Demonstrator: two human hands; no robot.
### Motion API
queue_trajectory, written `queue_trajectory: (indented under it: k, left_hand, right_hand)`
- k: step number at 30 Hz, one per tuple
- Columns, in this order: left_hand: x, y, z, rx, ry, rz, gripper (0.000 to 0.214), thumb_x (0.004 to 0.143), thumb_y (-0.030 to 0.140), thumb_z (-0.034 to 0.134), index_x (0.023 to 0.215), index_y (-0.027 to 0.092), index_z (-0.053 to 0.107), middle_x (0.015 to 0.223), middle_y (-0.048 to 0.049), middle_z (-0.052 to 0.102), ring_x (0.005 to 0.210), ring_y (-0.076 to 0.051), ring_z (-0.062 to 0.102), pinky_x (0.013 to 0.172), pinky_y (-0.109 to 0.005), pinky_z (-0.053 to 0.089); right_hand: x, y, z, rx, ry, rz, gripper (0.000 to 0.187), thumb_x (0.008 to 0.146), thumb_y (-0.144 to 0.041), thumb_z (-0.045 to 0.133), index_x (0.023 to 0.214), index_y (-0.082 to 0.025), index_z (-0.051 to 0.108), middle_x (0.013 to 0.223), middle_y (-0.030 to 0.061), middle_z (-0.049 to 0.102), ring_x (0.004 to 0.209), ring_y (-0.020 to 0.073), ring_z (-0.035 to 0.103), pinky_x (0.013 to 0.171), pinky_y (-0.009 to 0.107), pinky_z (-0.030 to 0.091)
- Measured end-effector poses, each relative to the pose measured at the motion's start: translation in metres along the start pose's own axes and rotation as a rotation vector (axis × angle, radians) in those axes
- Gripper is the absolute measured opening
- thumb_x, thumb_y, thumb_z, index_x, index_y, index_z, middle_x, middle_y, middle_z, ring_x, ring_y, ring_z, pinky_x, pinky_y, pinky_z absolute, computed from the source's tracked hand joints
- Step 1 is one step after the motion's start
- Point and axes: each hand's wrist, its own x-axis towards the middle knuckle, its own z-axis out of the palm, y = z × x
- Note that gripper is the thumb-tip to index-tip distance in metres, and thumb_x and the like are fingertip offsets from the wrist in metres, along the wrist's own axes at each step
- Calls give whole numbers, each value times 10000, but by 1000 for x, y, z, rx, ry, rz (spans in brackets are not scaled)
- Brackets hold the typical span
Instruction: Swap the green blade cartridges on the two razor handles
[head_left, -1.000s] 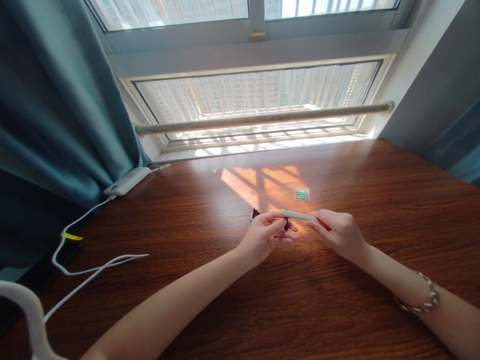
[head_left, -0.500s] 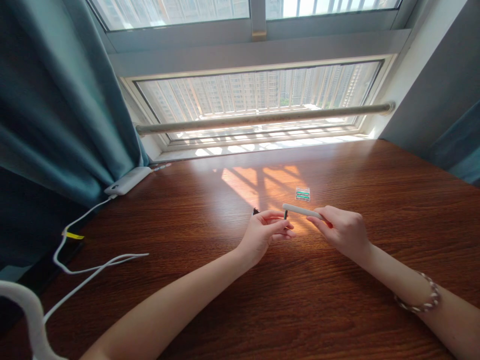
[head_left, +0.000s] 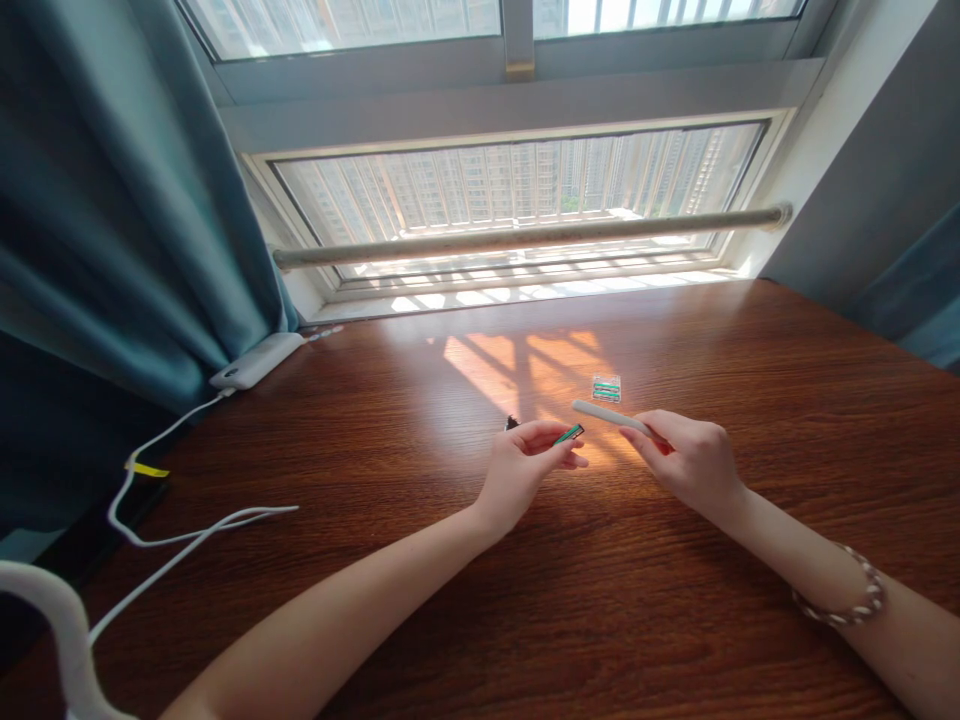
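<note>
My left hand (head_left: pixel 529 465) pinches a small green and black razor cartridge (head_left: pixel 570 434) between thumb and fingertips. Its far end sticks out to the right of the fingers. In my right hand (head_left: pixel 694 460) is a pale grey razor handle (head_left: pixel 600 412), gripped near its right end and pointing left. The handle's free tip is apart from the cartridge, slightly above it. Just beyond the handle lies a small clear case (head_left: pixel 607 389) with green-striped cartridges in it. A small dark object (head_left: pixel 511 423) shows behind my left hand, mostly hidden by it.
Both hands are above a brown wooden table (head_left: pixel 420 610). A white power bank (head_left: pixel 257 362) sits by the curtain (head_left: pixel 150 200), with a white cable (head_left: pixel 180 543) trailing along the left side. A curved white tube (head_left: pixel 52 600) rises at lower left. A window (head_left: pixel 517 190) stands behind.
The handle's tip has come away from the cartridge, shifting slightly right. In my left hand the cartridge has turned from upright to slanted, showing its green side.
</note>
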Motion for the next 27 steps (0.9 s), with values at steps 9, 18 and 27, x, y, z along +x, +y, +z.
queue_trajectory:
  k: [9,18,27]
  left_hand:
    - [1,0,-1,-120,-72,-21,220,772,270,596,931,122,567,844,-94,683,680,-200,664,700,-347,506]
    - [2,3,-1,-426,-266,-259,211,773,286,598,899,121,561,804,-96,680,629,-139,648,605,-233,498]
    - [4,2,-3,-498,-279,-283,170,795,256,572,897,120,563,760,-64,662,595,-91,623,587,-184,499]
  right_hand:
    - [0,-2,-2,50,-1,-9,318,834,-418,475,742,-169,648,562,2,570,508,110,509,535,221,298]
    - [-1,-1,0,51,-13,-67,307,837,-402,478,736,-162,641,581,3,575,514,105,507,547,221,303]
    - [0,-1,-1,20,-10,-88,328,838,-416,468,712,-165,638,554,-3,557,499,103,500,537,224,295]
